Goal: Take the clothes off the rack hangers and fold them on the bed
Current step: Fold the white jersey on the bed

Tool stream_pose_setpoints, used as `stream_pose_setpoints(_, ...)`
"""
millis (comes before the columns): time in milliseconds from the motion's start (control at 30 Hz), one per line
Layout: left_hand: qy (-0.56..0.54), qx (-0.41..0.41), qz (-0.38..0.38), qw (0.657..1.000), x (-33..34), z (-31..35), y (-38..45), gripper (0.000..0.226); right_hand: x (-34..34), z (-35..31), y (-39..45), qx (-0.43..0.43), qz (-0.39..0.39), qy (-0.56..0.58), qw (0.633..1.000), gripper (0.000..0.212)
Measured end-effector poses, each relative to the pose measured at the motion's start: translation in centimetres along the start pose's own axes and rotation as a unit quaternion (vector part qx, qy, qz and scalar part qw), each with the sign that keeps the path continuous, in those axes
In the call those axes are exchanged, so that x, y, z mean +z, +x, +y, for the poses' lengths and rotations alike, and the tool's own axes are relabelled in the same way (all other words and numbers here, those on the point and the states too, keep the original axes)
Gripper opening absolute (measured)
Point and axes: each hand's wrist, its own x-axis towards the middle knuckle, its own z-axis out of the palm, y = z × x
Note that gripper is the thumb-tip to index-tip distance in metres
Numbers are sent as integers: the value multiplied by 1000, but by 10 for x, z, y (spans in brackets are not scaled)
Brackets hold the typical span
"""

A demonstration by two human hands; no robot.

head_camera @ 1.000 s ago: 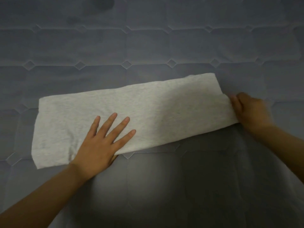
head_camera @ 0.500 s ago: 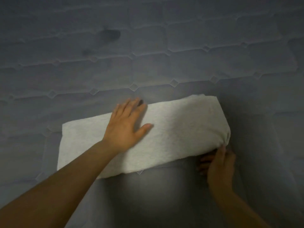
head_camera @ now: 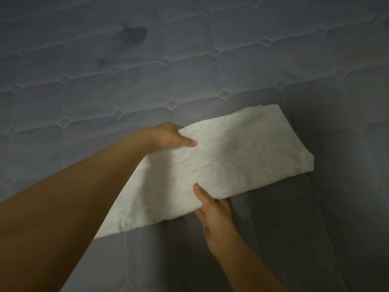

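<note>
Both hands hold a folded white garment on the bed: left hand grips its far edge, right hand pinches its near edge.

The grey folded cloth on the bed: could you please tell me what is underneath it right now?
Under the grey folded cloth lies the quilted bed cover. The left hand and right hand pinch its edges, thumbs on top; their fingers beneath are hidden, as is anything else there.
</note>
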Motion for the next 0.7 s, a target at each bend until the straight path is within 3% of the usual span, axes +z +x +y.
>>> stream_pose_setpoints(33, -23, 0, 2, 1000, -3, 2, -7, 47, -2, -3, -4, -2, -14, 6, 1000, 27)
stream_pose_setpoints(133, -73, 1, 13, 997, -10, 10, -25, 36, -5, -15, -18, -16, -43, 10, 999, 75)
stream_pose_setpoints(167, -89, 2, 20, 996, -14, 13, -34, 34, -4, -21, -22, -23, -54, 9, 998, 82)
stream_pose_setpoints(233, -109, 6, 39, 993, -21, 20, -46, 31, -2, -34, -28, -35, -59, -14, 998, 76)
stream_pose_setpoints(333, -156, -2, 104, 982, -36, 31, -65, 25, 1, -65, -34, -57, -68, -73, 993, 40)
stream_pose_setpoints(433, -269, -7, 155, 950, -56, 42, -88, 22, 17, -108, -44, -95, -95, -98, 986, 39)
stream_pose_setpoints(600, -371, 133, 153, 906, -91, 60, -146, 31, 66, -187, -68, -155, -66, -87, 982, 38)
stream_pose_setpoints(700, -393, 180, 197, 880, -93, 59, -179, 29, 77, -211, -88, -255, -85, -131, 954, 28)
